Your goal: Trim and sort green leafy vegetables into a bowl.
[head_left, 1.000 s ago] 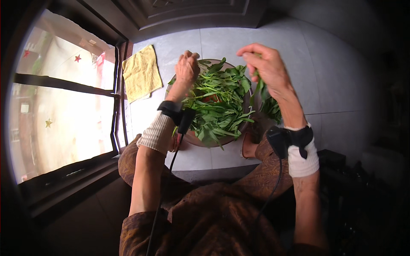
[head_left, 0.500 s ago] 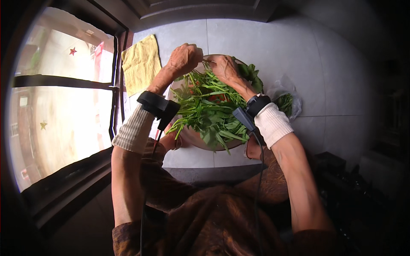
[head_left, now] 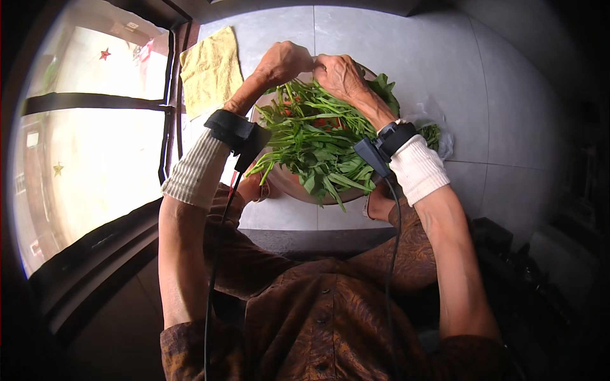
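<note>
Nearest me: my brown patterned shirt [head_left: 318, 324], then my trousers [head_left: 254, 270], knees spread. Thin black cables run up, left cable [head_left: 211, 279] and right cable [head_left: 391, 267], to black wrist straps, left strap [head_left: 229, 129] and right strap [head_left: 397, 138]. White ribbed cuffs just below them, left cuff [head_left: 197, 170] and right cuff [head_left: 418, 171]. Left foot [head_left: 251, 189] and right foot [head_left: 381, 206] on either side of a round basin [head_left: 287, 182] on the floor.

Leafy greens [head_left: 324, 149] heaped in the basin, long stems and leaves, some over the near rim. Red bits [head_left: 329, 122] show among the stems. Right of the basin, a clear plastic bag [head_left: 447, 143] with more greenery.

My left hand [head_left: 289, 62] and right hand [head_left: 340, 76] are over the far side of the basin, close together, knuckles up. Fingers of both curl inward, fingertips hidden; can't tell how tight, or whether a stem is pinched. Big leaves [head_left: 386, 92] just right of my right hand; can't tell if held.

Yellow cloth [head_left: 211, 73] flat on the floor, left of my left hand. Bright window [head_left: 95, 152] far left, with a red star [head_left: 105, 54] and a gold star [head_left: 58, 169]. Grey tiled floor [head_left: 406, 51] beyond.
</note>
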A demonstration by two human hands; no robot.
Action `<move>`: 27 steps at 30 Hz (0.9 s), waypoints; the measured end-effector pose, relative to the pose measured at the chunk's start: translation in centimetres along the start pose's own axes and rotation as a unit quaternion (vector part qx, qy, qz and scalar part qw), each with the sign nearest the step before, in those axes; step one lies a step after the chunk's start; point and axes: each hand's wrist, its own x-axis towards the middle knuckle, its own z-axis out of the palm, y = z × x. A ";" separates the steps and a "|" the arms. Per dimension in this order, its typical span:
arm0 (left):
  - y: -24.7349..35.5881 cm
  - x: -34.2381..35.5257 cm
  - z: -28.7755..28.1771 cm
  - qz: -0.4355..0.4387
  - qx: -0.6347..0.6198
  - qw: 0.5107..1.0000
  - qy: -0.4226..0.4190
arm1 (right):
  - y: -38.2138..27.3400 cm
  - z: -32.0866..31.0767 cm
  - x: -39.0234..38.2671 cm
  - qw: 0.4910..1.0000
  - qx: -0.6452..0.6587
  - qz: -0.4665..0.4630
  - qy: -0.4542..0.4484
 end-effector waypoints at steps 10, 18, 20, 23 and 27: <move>1.2 -1.0 -1.0 -0.107 -0.270 0.954 0.069 | -0.8 -0.7 0.7 0.997 0.028 0.044 0.057; 0.1 -3.2 -1.2 -0.132 -0.391 0.911 0.002 | -1.2 -0.4 0.6 0.991 -0.071 -0.116 0.007; -0.2 -3.6 -1.5 -0.072 -0.396 0.915 0.013 | -0.8 -0.3 1.2 0.988 -0.050 -0.143 0.012; 0.1 -3.4 -1.7 -0.077 -0.377 0.923 -0.002 | 0.0 -0.5 1.3 0.982 -0.057 -0.174 -0.045; 0.6 -3.0 -1.5 -0.083 -0.301 0.950 -0.002 | -1.0 -1.1 0.6 0.985 -0.095 -0.136 -0.042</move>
